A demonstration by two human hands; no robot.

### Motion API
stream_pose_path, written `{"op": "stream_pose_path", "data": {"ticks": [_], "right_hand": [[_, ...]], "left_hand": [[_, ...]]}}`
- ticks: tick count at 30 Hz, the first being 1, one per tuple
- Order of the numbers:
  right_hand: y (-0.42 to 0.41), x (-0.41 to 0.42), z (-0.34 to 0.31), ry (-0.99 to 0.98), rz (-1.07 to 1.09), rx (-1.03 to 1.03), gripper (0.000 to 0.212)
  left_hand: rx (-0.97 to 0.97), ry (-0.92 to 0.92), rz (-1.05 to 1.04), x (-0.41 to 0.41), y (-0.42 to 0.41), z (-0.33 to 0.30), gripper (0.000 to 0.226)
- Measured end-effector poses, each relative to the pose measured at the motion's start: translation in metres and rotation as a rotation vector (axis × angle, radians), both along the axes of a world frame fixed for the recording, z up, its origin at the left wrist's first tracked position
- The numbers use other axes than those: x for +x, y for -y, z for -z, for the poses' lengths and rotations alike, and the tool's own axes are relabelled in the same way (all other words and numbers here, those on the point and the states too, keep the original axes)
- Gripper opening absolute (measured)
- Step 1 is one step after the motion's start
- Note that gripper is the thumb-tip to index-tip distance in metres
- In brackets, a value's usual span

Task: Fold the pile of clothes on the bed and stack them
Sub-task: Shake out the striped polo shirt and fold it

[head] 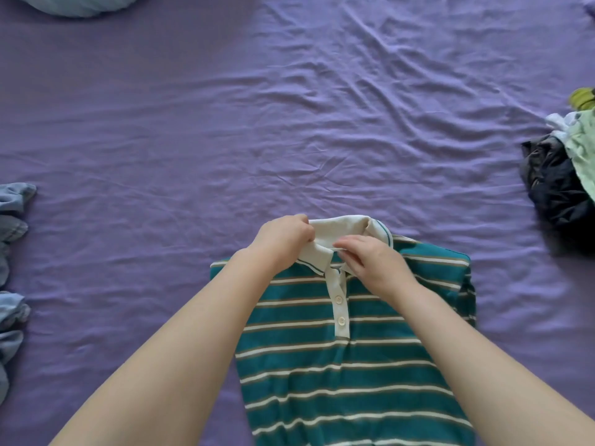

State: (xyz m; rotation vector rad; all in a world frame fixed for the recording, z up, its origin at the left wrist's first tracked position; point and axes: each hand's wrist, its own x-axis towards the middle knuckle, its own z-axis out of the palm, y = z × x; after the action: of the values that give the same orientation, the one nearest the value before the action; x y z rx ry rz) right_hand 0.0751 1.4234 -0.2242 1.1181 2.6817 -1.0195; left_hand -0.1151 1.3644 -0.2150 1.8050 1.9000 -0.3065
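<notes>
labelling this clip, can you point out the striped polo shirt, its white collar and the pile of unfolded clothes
striped polo shirt [338,375], head view, teal striped front below the placket
white collar [338,227], head view, raised back of the collar
pile of unfolded clothes [557,188], head view, dark garment at right edge

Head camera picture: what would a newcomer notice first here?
First, the striped polo shirt lying flat on the purple bedsheet at bottom centre. The left hand grips its white collar, and the right hand pinches it. A pile of clothes sits at the right edge.
</notes>
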Motion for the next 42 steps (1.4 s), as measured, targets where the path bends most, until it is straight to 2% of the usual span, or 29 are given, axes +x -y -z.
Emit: {"op": "stream_pose_path", "data": {"ticks": [3,7,11,15,18,22,25,28,31,33,35,37,40,41,42], "right_hand": [[0.019,-0.028,0.000,-0.025,0.154,-0.126,0.037],[0.024,-0.029,0.002,-0.070,0.330,-0.148,0.023],[0.019,-0.009,-0.001,-0.092,0.394,-0.143,0.020],[0.022,0.021,-0.002,-0.057,0.504,-0.034,0.017],[0.032,0.040,-0.001,-0.058,0.584,0.005,0.024],[0.040,0.056,-0.003,-0.079,0.574,0.058,0.028],[0.039,0.072,-0.007,-0.017,0.481,0.243,0.033],[0.029,0.092,-0.007,0.097,0.399,0.386,0.035],[0.011,0.107,-0.001,0.167,0.401,0.402,0.037],[-0.005,0.112,0.005,0.202,0.413,0.310,0.044],[-0.017,0.117,0.009,0.191,0.427,0.200,0.053],[-0.021,0.123,0.012,0.133,0.490,0.112,0.061],[-0.014,0.132,0.012,0.055,0.560,0.084,0.066],[-0.010,0.135,0.013,0.048,0.542,0.110,0.064],[-0.007,0.136,0.014,0.061,0.501,0.150,0.061]], "left_hand": [[0.041,0.026,-0.060,-0.001,-0.001,0.000,0.023],[0.143,0.173,-0.313,-0.009,0.001,-0.002,0.018],[0.187,0.176,-0.511,-0.011,0.002,-0.002,0.018],[0.292,0.225,-0.381,0.024,-0.003,-0.002,0.025],[0.217,0.332,-0.370,0.057,-0.016,-0.001,0.026],[0.051,0.440,-0.574,0.093,-0.037,0.000,0.024],[0.021,0.433,-0.710,0.108,-0.046,0.002,0.022],[0.132,0.326,-0.635,0.111,-0.044,0.000,0.009],[0.214,0.478,-0.711,0.104,-0.039,0.000,0.015],[0.231,0.532,-0.762,0.097,-0.039,0.001,0.022],[0.273,0.450,-0.732,0.095,-0.041,0.005,0.030],[0.404,0.312,-0.609,0.101,-0.037,0.007,0.037],[0.624,0.156,-0.254,0.119,-0.014,0.009,0.038],[0.658,0.095,-0.133,0.126,-0.003,0.015,0.037],[0.610,0.043,-0.034,0.132,0.008,0.021,0.037]]}}
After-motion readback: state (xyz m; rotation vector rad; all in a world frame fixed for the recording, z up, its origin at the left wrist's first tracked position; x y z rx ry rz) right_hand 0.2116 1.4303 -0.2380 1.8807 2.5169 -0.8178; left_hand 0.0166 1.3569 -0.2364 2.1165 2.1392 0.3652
